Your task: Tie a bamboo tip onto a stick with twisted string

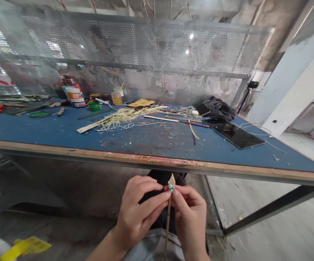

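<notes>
and here it's all happening in front of the tabletop (135, 144), low over the lap, where a thin stick (167, 224) stands nearly upright. the right hand (192, 217) pinches it near the top, thumb and fingertips closed on a white-and-green wrap (171, 187), just under a pale pointed tip (172, 179). the left hand (133, 208) comes in from the other side, fingers curved, thumb at the wrap's lower edge; how firmly it grips, i can't tell.

now, the danger points! that wrap looks small and a bit uneven, so a fingertip dragging across it could catch an edge and peel it or bunch it up. squeeze too hard from one side and the pointed tip could lean or pop out. and look at the long stick below: no finger visibly holds its lower length, so a nudge down there could swing it and twist the top between the fingertips.

if the pinch slips, it's off to the lap or the floor (271, 214), because the tabletop isn't underneath. up there, loose shavings (124, 116) lie near a flat dark glass panel (234, 134); one sweeping sleeve could scatter them.
</notes>
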`<state>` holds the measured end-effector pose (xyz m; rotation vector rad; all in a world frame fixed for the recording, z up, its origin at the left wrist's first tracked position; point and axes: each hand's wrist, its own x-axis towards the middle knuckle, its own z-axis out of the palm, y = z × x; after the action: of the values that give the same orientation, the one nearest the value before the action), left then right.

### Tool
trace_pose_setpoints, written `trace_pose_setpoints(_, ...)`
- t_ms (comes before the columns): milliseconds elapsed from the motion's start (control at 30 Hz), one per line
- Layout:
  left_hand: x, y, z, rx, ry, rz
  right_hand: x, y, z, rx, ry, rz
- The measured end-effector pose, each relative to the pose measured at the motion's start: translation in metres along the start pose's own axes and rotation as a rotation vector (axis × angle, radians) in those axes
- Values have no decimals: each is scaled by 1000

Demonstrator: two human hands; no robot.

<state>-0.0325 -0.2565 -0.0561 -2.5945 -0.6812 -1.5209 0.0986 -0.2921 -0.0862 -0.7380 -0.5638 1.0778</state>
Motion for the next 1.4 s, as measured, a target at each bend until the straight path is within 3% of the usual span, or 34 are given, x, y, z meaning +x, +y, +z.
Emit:
trace_pose_setpoints(100, 11, 4, -8, -73, -26, -103, -1, -4, 6, -93, -19, -111)
trace_pose_setpoints(233, 21, 11, -15, -35, -89, -140, -4, -10, 12, -253, -4, -340)
trace_pose_setpoints(633, 28, 31, -19, 76, -237, -342, -6, -6, 13, -475, 45, -791)
trace_pose_setpoints(800, 28, 31, -20, 99, -275, -358, -6, -6, 14, -454, 31, -790)
trace_pose_setpoints(1033, 30, 27, -23, -24, -308, -442, -9, -6, 17, -366, 17, -627)
trace_pose_setpoints(1200, 26, 26, -24, 12, -229, -373, -9, -3, 15, -388, 29, -667)
trace_pose_setpoints(1400, 26, 27, -24, -3, -271, -399, -9, -1, 12, -424, 0, -702)
